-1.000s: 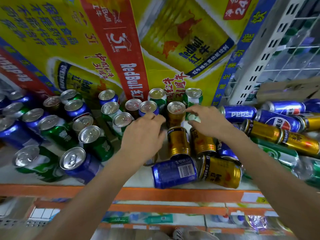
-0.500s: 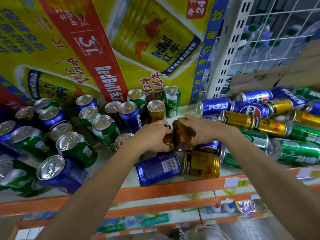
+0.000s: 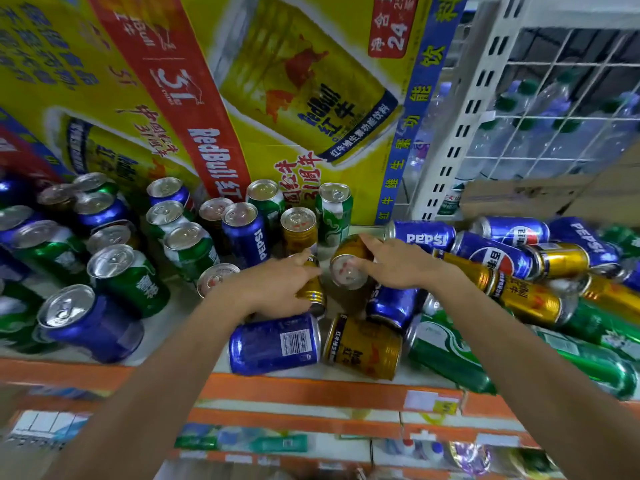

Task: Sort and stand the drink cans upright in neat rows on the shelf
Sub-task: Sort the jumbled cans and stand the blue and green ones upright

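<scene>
The left hand [image 3: 277, 289] grips a gold Red Bull can [image 3: 312, 289] near the middle of the shelf [image 3: 346, 393], fingers curled round its side. Just beside it, the right hand [image 3: 391, 265] holds a second gold can [image 3: 348, 268], tilted so that its silver lid with the pull tab faces the camera; fingers and thumb wrap its upper end.

Toward the shelf's left end and along its back, cans stand upright in loose rows, silver tops showing: green cans [image 3: 128, 282], blue Pepsi cans [image 3: 247, 237] and one upright gold can [image 3: 298, 225], mixed rather than grouped by colour.

At the front edge, below the hands, a blue Pepsi can with a barcode [image 3: 273, 344] lies on its side, touching a lying gold Red Bull can [image 3: 363, 346], with a lying green can [image 3: 446, 355] next to that. Toward the right end, blue, gold and green cans lie heaped in a pile [image 3: 502, 258].

A yellow Red Bull carton [image 3: 277, 98] stands behind the shelf. A white wire rack [image 3: 485, 98] stands at the right, with water bottles [image 3: 540, 109] behind its mesh.
</scene>
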A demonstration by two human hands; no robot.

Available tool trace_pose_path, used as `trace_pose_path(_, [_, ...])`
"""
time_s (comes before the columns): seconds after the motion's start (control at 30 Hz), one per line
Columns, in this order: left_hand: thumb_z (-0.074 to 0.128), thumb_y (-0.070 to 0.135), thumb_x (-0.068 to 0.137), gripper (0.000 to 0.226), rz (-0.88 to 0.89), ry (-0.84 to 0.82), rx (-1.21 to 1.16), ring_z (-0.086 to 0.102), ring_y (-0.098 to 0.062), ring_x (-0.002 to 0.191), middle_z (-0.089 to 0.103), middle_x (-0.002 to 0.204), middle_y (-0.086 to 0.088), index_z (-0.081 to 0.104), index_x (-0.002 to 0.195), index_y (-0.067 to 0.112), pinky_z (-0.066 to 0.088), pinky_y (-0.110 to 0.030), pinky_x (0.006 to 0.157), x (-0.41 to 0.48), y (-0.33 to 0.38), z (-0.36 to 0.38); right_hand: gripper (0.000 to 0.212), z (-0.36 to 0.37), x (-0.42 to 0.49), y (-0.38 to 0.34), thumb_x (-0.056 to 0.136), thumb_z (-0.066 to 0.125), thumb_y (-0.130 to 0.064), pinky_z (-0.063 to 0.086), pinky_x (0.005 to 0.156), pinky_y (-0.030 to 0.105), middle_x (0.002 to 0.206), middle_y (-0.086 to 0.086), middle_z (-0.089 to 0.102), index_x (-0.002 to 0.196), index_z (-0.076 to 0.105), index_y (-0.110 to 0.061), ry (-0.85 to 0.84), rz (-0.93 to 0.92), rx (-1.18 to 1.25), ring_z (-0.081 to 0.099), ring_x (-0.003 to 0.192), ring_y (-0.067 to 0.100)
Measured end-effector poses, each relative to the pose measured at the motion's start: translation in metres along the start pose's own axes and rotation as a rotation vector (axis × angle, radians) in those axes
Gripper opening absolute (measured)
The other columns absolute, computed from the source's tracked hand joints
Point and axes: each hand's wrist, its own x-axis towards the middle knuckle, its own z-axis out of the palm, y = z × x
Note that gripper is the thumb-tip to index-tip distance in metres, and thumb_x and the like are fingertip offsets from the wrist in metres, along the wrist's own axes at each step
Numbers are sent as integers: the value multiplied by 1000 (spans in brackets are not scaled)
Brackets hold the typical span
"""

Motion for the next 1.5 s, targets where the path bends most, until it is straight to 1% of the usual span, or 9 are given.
trace_pose_path(0.2, [33,47,99,60,-141,91,-83,34,-33,137,12,159,-12,17,150,19,31,-40,110,4,2,7,61,-6,8,15,101,18,-49,30,103,36,141,16,44,130,50,-6,-9,108,339,39,131,30])
trace_pose_path(0.33, [33,30,102,35,-179,285,-296,58,-28,100,61,112,-11,51,122,8,45,-38,85,2,1,3,48,1,17,15,101,21,-42,33,77,32,84,7,53,75,50,-14,93,105,367,51,94,29])
trace_pose_path(0.53, [33,25,100,24,-321,448,-266,59,-32,84,61,90,-15,50,90,10,41,-36,69,15,8,14,46,20,29,23,98,20,-46,36,75,35,101,22,58,85,47,-12,216,133,358,55,94,34])
trace_pose_path(0.83, [39,14,97,24,-428,545,105,62,-33,94,61,106,-11,52,116,12,47,-38,67,12,31,10,36,7,-26,-6,94,51,-31,27,104,29,126,5,53,126,53,-14,573,-176,193,43,119,23])
trace_pose_path(1.0, [56,21,91,11,-165,890,-87,63,-19,76,62,94,0,62,99,17,53,-31,58,-16,31,16,33,7,-67,-29,93,48,-42,46,90,31,115,-1,57,116,55,-19,268,-316,112,53,108,18])
trace_pose_path(1.1, [49,29,88,15,-52,824,-118,60,-12,61,61,80,6,61,86,21,48,-25,47,-36,30,29,58,27,-66,-38,84,49,-61,43,89,37,115,5,58,121,53,-16,75,-312,-191,50,107,24])
trace_pose_path(1.23, [33,45,84,32,-19,604,-143,61,-9,73,60,90,12,59,94,30,54,-28,60,-48,22,58,63,43,-63,-49,79,57,-61,35,90,39,113,9,59,117,53,-11,137,-301,-312,51,107,28])
trace_pose_path(1.43, [58,50,79,69,-5,478,-66,49,-18,120,46,134,6,39,141,26,39,-32,101,-46,10,80,70,49,-63,-58,72,57,-68,29,87,41,109,5,61,118,49,-16,120,-253,-362,52,104,25])
trace_pose_path(1.5, [76,53,59,88,-10,430,2,60,-23,109,57,125,1,46,136,23,47,-39,91,-45,9,83,68,50,-64,-59,72,56,-69,27,87,40,109,3,61,117,49,-18,124,-236,-335,52,104,24])
